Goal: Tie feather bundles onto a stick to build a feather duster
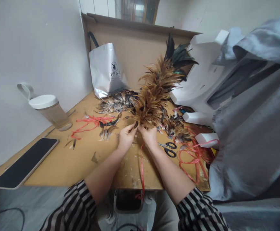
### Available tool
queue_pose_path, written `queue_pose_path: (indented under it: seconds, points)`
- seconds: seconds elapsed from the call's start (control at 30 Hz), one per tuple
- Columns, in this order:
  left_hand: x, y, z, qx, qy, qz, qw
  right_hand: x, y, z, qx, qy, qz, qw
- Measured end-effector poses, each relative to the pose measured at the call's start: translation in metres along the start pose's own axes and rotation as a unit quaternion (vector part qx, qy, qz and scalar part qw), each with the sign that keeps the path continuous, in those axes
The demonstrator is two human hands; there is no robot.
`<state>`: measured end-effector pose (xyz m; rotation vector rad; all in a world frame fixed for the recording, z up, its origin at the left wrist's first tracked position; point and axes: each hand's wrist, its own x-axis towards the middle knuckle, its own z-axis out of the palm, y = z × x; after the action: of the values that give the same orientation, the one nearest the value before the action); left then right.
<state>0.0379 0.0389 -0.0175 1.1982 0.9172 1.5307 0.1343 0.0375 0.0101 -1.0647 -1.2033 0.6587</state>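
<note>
A long feather duster (155,93), brown along its length with dark green-black plumes at the far tip, points away from me above the table. My right hand (149,136) is closed around its near end. Right beside it, my left hand (126,137) pinches a small dark feather (136,124) at the duster's base. The fingertips of both hands almost meet, and the duster's handle is hidden. A red plastic ribbon (142,170) hangs from under my right hand past the table's front edge. Black-handled scissors (169,149) lie just right of my right wrist.
Feather bundles (118,101) lie behind my left hand, with more feathers (177,128) at right. Red ribbon strips (89,122) lie at left, and a tangle (194,157) at right. A lidded cup (52,110), a phone (25,162) and a silver bag (107,70) stand or lie around.
</note>
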Motion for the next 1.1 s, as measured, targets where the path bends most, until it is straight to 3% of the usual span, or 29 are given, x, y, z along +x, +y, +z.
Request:
queue_pose_path:
  seconds: [0.1,0.3,0.47,0.6,0.7,0.8,0.9,1.0,1.1]
  points:
    - [0.004,-0.003,-0.001,-0.065,-0.009,-0.068,0.996,0.001,0.002,-0.003,-0.015,-0.023,0.028,0.999]
    - [0.006,0.001,-0.004,-0.101,-0.040,-0.106,0.988,0.003,0.004,-0.006,-0.045,-0.062,0.025,0.997]
    - [0.005,0.004,-0.001,-0.121,-0.004,-0.121,0.985,0.005,0.003,-0.010,-0.170,-0.069,-0.025,0.983]
    - [0.007,0.006,-0.002,-0.161,0.020,-0.150,0.975,0.017,0.005,-0.028,-0.237,-0.082,-0.037,0.967]
    - [0.009,0.009,-0.006,-0.193,0.032,-0.163,0.967,0.029,0.007,-0.054,-0.348,-0.081,0.012,0.934]
    - [0.011,0.009,-0.009,-0.214,0.020,-0.176,0.961,0.039,0.008,-0.078,-0.501,-0.062,0.084,0.859]
    - [0.013,0.008,-0.011,-0.225,0.014,-0.181,0.957,0.042,0.015,-0.088,-0.582,-0.072,0.144,0.797]
    - [0.013,0.008,-0.011,-0.234,0.020,-0.186,0.954,0.041,0.024,-0.088,-0.595,-0.097,0.174,0.779]
    - [0.013,0.010,-0.011,-0.240,0.024,-0.195,0.951,0.042,0.030,-0.089,-0.578,-0.086,0.171,0.793]
